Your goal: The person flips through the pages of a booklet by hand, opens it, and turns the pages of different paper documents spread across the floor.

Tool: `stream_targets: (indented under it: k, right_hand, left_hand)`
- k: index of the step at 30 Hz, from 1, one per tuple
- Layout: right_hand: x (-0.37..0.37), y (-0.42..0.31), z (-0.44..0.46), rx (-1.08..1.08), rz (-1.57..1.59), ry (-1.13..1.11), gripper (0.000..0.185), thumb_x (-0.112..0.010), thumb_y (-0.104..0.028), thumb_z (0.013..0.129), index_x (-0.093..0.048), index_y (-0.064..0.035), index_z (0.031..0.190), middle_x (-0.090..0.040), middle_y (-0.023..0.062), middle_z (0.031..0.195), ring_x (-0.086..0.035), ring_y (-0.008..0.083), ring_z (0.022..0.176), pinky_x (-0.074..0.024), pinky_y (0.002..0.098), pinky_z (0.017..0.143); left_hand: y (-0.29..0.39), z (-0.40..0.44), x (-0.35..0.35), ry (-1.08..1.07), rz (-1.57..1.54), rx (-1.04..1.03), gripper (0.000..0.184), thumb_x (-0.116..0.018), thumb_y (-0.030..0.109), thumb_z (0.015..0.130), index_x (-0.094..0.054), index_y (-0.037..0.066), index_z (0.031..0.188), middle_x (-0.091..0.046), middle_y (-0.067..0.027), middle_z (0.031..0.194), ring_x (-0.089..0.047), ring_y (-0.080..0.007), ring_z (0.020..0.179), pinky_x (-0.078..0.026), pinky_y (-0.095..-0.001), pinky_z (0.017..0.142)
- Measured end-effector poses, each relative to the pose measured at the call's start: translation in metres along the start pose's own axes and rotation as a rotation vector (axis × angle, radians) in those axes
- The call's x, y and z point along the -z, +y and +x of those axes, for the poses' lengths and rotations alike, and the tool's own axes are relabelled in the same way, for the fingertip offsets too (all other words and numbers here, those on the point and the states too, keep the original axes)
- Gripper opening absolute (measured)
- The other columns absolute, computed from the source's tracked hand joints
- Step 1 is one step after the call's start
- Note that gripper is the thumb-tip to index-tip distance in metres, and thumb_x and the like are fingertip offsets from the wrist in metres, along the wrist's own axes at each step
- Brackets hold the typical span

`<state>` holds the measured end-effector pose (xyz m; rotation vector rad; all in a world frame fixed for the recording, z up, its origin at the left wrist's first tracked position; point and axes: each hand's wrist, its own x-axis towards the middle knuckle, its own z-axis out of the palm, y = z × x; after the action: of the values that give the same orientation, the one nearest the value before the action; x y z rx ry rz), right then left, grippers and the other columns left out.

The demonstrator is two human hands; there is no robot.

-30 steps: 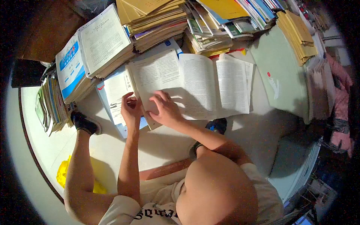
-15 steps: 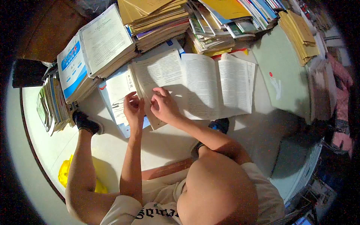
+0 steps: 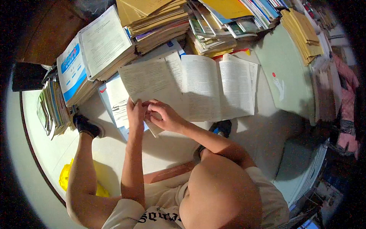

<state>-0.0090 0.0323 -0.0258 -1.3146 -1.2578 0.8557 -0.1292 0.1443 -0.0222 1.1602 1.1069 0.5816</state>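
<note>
Two hands meet at the near edge of a printed sheet

A pale floor (image 3: 248, 141) carries everything. Along its far edge rise paper stacks — brown envelopes (image 3: 152, 19) heaped on one, a blue-and-white book (image 3: 70, 72) on another to the left. A light green board (image 3: 284, 68) stands toward the right edge. Near the middle lies an open book (image 3: 200, 86), a folded booklet (image 3: 236, 87) along its right edge. Left of it, the printed sheet (image 3: 150, 80) tilts across other pages, overlapping a white cover (image 3: 116, 93). The left hand (image 3: 136, 112) pinches the sheet's lower left corner. The right hand (image 3: 164, 117) is curled narrow, fingertips beside the left's — whether it grips paper, I cannot tell.
</note>
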Motion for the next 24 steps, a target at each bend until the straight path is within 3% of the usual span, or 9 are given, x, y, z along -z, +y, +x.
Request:
stream_targets:
  k: [2, 6, 10, 12, 13, 15, 19, 22, 24]
  right_hand:
    - [0.009, -0.009, 0.002, 0.033, 0.028, 0.056, 0.017, -0.068, -0.005, 0.091, -0.06, -0.0005, 0.105, -0.062, 0.0179, 0.123, -0.062, 0.0337, 0.113, -0.0514, 0.0413, 0.098]
    - [0.052, -0.007, 0.005, 0.087, -0.379, 0.517, 0.037, -0.071, -0.014, 0.092, -0.056, -0.0052, 0.125, -0.057, 0.0183, 0.129, -0.056, 0.0359, 0.123, -0.0477, 0.0431, 0.101]
    - [0.072, 0.001, -0.005, -0.117, -0.133, 0.501, 0.061, -0.071, -0.024, 0.095, -0.042, -0.0068, 0.146, -0.057, 0.012, 0.135, -0.054, 0.0265, 0.128, -0.0461, 0.043, 0.104]
    - [0.081, -0.003, -0.01, -0.503, 0.648, 0.252, 0.063, -0.07, -0.029, 0.097, -0.041, -0.0092, 0.149, -0.058, 0.0088, 0.134, -0.054, 0.0237, 0.127, -0.0453, 0.0412, 0.105]
    - [0.085, -0.014, -0.015, -0.522, 0.806, 0.21, 0.065, -0.071, -0.032, 0.096, -0.042, -0.0087, 0.149, -0.06, 0.0073, 0.133, -0.055, 0.0213, 0.124, -0.0454, 0.0388, 0.104]
    - [0.088, -0.022, -0.033, -0.519, 0.787, 0.286, 0.068, -0.074, -0.035, 0.093, -0.046, -0.0065, 0.147, -0.062, 0.0081, 0.13, -0.057, 0.0205, 0.122, -0.0454, 0.0376, 0.104]
    - [0.107, -0.015, -0.062, -0.441, 0.67, 0.447, 0.065, -0.079, -0.034, 0.088, -0.054, -0.0041, 0.141, -0.065, 0.0069, 0.128, -0.058, 0.0161, 0.118, -0.0453, 0.033, 0.102]
    - [0.12, -0.012, -0.075, -0.388, 0.603, 0.594, 0.049, -0.076, -0.022, 0.091, -0.059, -0.003, 0.134, -0.068, 0.0051, 0.117, -0.061, 0.0136, 0.106, -0.0487, 0.0308, 0.095]
    - [0.134, 0.012, -0.09, -0.485, 0.418, 0.558, 0.044, -0.068, -0.014, 0.097, -0.056, -0.0002, 0.137, -0.067, 0.0051, 0.123, -0.06, 0.0119, 0.112, -0.0468, 0.0294, 0.098]
  left_hand:
    - [0.011, 0.003, 0.011, 0.064, -0.074, -0.011, 0.027, -0.054, 0.009, 0.096, -0.059, -0.002, 0.12, -0.067, -0.0106, 0.104, -0.064, -0.0189, 0.092, -0.053, -0.0346, 0.08]
    - [0.054, 0.012, 0.037, -0.021, -0.219, 0.009, 0.033, -0.057, 0.01, 0.094, -0.057, -0.002, 0.125, -0.067, -0.0116, 0.107, -0.066, -0.0233, 0.093, -0.053, -0.0373, 0.084]
    - [0.091, 0.001, 0.023, -0.074, -0.264, 0.139, 0.042, -0.063, 0.017, 0.092, -0.054, 0.0, 0.129, -0.065, -0.0124, 0.112, -0.066, -0.0252, 0.1, -0.055, -0.0399, 0.088]
    - [0.094, -0.01, 0.009, -0.123, -0.256, 0.157, 0.045, -0.066, 0.019, 0.091, -0.053, -0.001, 0.129, -0.065, -0.0129, 0.113, -0.065, -0.0249, 0.101, -0.055, -0.0396, 0.088]
    - [0.09, -0.012, 0.001, -0.105, -0.251, 0.202, 0.045, -0.066, 0.02, 0.09, -0.053, -0.001, 0.128, -0.065, -0.0132, 0.111, -0.065, -0.0246, 0.1, -0.055, -0.0395, 0.088]
    - [0.08, -0.01, -0.013, -0.16, -0.143, 0.214, 0.045, -0.067, 0.029, 0.088, -0.059, 0.003, 0.124, -0.068, -0.0118, 0.108, -0.067, -0.0286, 0.1, -0.055, -0.042, 0.088]
    - [0.059, -0.018, -0.041, -0.195, -0.064, 0.228, 0.038, -0.069, 0.023, 0.091, -0.06, 0.005, 0.123, -0.069, -0.0064, 0.101, -0.067, -0.0213, 0.089, -0.055, -0.0374, 0.079]
    - [0.032, -0.022, -0.069, -0.048, 0.21, -0.22, 0.045, -0.067, 0.011, 0.096, -0.051, 0.001, 0.136, -0.062, -0.0116, 0.124, -0.061, -0.0222, 0.11, -0.052, -0.0363, 0.089]
    - [0.026, -0.031, -0.085, 0.032, 0.466, -0.583, 0.051, -0.07, -0.002, 0.087, -0.052, 0.003, 0.134, -0.054, -0.0176, 0.13, -0.055, -0.0323, 0.118, -0.045, -0.0435, 0.102]
